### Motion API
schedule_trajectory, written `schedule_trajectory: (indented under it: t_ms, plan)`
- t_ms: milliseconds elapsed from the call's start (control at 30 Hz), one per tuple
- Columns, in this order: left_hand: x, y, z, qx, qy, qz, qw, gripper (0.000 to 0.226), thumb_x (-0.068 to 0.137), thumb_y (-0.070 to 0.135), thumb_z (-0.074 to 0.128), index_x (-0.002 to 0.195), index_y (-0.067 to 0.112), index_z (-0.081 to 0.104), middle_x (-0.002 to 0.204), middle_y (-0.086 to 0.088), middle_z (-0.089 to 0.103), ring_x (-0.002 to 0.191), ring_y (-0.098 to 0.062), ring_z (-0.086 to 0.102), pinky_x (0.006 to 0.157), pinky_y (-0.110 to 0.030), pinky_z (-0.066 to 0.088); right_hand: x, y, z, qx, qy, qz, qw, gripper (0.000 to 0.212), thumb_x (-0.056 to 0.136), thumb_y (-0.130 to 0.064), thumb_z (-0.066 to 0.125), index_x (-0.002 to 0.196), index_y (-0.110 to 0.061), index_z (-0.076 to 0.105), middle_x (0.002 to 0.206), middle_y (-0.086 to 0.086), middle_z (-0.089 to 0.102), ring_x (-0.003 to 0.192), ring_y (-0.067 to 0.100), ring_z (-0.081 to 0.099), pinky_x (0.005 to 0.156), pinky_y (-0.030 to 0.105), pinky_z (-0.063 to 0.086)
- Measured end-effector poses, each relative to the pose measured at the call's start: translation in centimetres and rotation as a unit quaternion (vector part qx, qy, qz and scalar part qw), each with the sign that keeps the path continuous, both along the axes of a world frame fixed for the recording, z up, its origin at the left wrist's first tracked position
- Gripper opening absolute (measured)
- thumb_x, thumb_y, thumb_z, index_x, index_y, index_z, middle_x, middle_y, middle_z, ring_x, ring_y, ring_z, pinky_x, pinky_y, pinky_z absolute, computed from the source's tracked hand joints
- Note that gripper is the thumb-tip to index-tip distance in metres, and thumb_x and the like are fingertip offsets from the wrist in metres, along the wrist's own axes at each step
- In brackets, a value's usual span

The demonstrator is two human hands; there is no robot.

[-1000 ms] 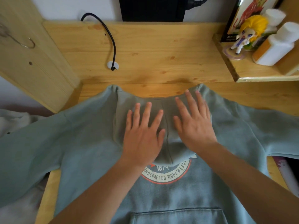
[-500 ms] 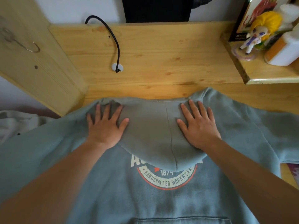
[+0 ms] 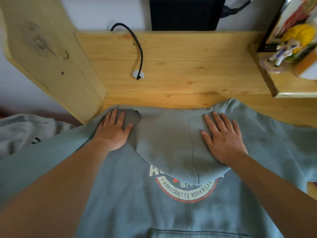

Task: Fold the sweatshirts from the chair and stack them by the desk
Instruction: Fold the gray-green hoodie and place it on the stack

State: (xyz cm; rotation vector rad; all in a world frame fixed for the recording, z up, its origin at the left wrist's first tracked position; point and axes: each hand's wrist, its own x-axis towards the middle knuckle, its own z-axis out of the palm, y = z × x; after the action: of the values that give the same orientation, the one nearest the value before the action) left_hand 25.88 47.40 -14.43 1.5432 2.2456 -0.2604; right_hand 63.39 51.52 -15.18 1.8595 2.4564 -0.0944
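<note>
1. Sweatshirt (image 3: 133, 200): a blue-grey hooded one lies front side up on the wooden desk (image 3: 180, 100), its neck toward the desk's back panel and its sleeves spread out to both sides.
2. Its hood (image 3: 168, 145) is folded down flat over the chest, and the hood's tip covers the top of a round printed logo (image 3: 187, 191) that reads "HANDCRAFTED WORKWEAR" and "1874".
3. A kangaroo pocket (image 3: 197, 234) shows at the bottom edge of the view.
4. The left hand (image 3: 113, 131) lies flat with straight fingers, released, pressing the fabric at the hood's left corner near the shoulder.
5. The right hand (image 3: 223, 140) lies flat as well, fingers spread and grasping nothing, pressing on the right side of the hood.
6. A pale grey garment (image 3: 25, 131) lies crumpled off the desk's left edge; what it rests on cannot be told.
7. A black cable (image 3: 137, 47) arcs down the back panel into a white grommet (image 3: 138, 74).
8. A metal hook (image 3: 60, 54) hangs on the wooden side panel at left.
9. On the shelf (image 3: 267, 79) at right stands a yellow-haired figurine (image 3: 289, 43), with a white and orange bottle (image 3: 307, 67) just beside it.
10. A black box (image 3: 185, 13) sits above the back panel.
</note>
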Motion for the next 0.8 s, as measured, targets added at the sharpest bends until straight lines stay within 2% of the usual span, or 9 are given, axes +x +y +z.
schedule_trajectory:
  t_ms: [67, 167, 233, 300, 400, 567, 633, 700, 800]
  plan:
    - [0.8, 0.7, 2.0, 0.02, -0.043, 0.068, 0.997, 0.067, 0.105, 0.045, 0.033, 0.162, 0.015, 0.015, 0.17, -0.011, 0.011, 0.156, -0.031, 0.014, 0.125, -0.049, 0.019, 0.3, -0.1, 0.1, 0.0, -0.004, 0.007, 1.0, 0.07, 0.097, -0.065, 0.004, 0.16, -0.034, 0.005, 0.169, -0.001, 0.008, 0.155, 0.022, 0.006, 0.125, 0.049, 0.006]
    - [5.3, 1.6, 5.7, 0.247, -0.036, 0.068, 0.966, 0.036, 0.096, 0.021, 0.047, 0.126, 0.001, 0.053, 0.133, -0.023, 0.053, 0.124, -0.042, 0.05, 0.1, -0.049, 0.044, 0.3, -0.1, 0.1, -0.004, -0.007, 0.005, 1.0, 0.071, 0.097, -0.064, 0.004, 0.16, -0.033, 0.004, 0.169, 0.0, 0.007, 0.155, 0.023, 0.006, 0.125, 0.05, 0.005]
    - [9.2, 2.0, 5.7, 0.315, -0.019, -0.108, 0.943, 0.043, 0.1, 0.03, 0.042, 0.135, 0.007, 0.052, 0.145, -0.021, 0.047, 0.137, -0.041, 0.042, 0.111, -0.05, 0.037, 0.2, -0.2, 0.1, -0.006, -0.011, 0.002, 1.0, 0.071, 0.096, -0.065, 0.003, 0.16, -0.033, 0.003, 0.169, -0.001, 0.005, 0.155, 0.022, 0.003, 0.125, 0.049, 0.004]
    - [10.8, 2.1, 3.5, 0.218, -0.016, -0.199, 0.955, 0.061, 0.106, 0.051, 0.025, 0.161, 0.024, 0.023, 0.169, -0.013, 0.014, 0.156, -0.035, 0.008, 0.126, -0.052, 0.013, 0.2, -0.1, 0.1, -0.007, -0.011, 0.002, 1.0, 0.071, 0.096, -0.065, 0.003, 0.16, -0.034, 0.002, 0.169, -0.001, 0.004, 0.155, 0.021, 0.002, 0.125, 0.049, 0.003]
    - [8.4, 1.6, -0.3, 0.103, -0.002, -0.072, 0.992, 0.076, 0.097, 0.074, 0.011, 0.162, 0.037, -0.002, 0.171, -0.007, -0.008, 0.157, -0.029, -0.011, 0.127, -0.051, -0.003, 0.5, -0.1, 0.1, -0.012, -0.001, -0.003, 1.0, 0.071, 0.095, -0.067, 0.005, 0.16, -0.036, 0.002, 0.169, -0.001, 0.002, 0.155, 0.02, 0.001, 0.126, 0.047, 0.002]
    - [8.8, 2.0, 1.1, 0.056, 0.064, -0.032, 0.996, 0.08, 0.098, 0.069, 0.013, 0.164, 0.025, 0.0, 0.17, -0.014, -0.01, 0.155, -0.039, -0.014, 0.125, -0.055, -0.006, 0.6, 0.1, 0.4, -0.036, 0.021, 0.0, 0.999, 0.076, 0.093, -0.068, 0.01, 0.159, -0.033, 0.013, 0.168, 0.003, 0.006, 0.154, 0.022, 0.006, 0.125, 0.047, 0.006]
    - [11.9, 1.9, 2.4, 0.156, 0.094, -0.105, 0.978, 0.073, 0.101, 0.053, 0.027, 0.164, 0.019, 0.012, 0.17, -0.016, -0.001, 0.156, -0.04, -0.01, 0.125, -0.057, -0.004, 0.8, 1.0, 1.2, -0.028, 0.138, -0.029, 0.99, 0.067, 0.097, -0.058, 0.027, 0.154, -0.023, 0.034, 0.163, 0.008, 0.025, 0.149, 0.029, 0.024, 0.123, 0.046, 0.018]
    - [14.9, 0.7, 2.0, 0.245, 0.053, -0.201, 0.947, 0.067, 0.099, 0.05, 0.034, 0.161, 0.025, 0.025, 0.17, -0.014, 0.013, 0.156, -0.04, 0.004, 0.125, -0.058, 0.006, 2.0, 3.0, 1.6, 0.076, 0.222, -0.052, 0.971, 0.053, 0.097, -0.032, 0.042, 0.144, -0.008, 0.048, 0.15, 0.017, 0.042, 0.133, 0.039, 0.041, 0.114, 0.048, 0.032]
    - [16.2, -1.2, -1.2, 0.212, 0.021, -0.234, 0.949, 0.066, 0.099, 0.059, 0.026, 0.159, 0.033, 0.03, 0.169, -0.009, 0.019, 0.155, -0.037, 0.016, 0.126, -0.053, 0.012, 5.1, 7.1, 1.6, 0.049, 0.186, -0.113, 0.975, 0.065, 0.092, -0.015, 0.041, 0.155, -0.006, 0.028, 0.158, 0.019, 0.03, 0.143, 0.042, 0.026, 0.12, 0.051, 0.022]
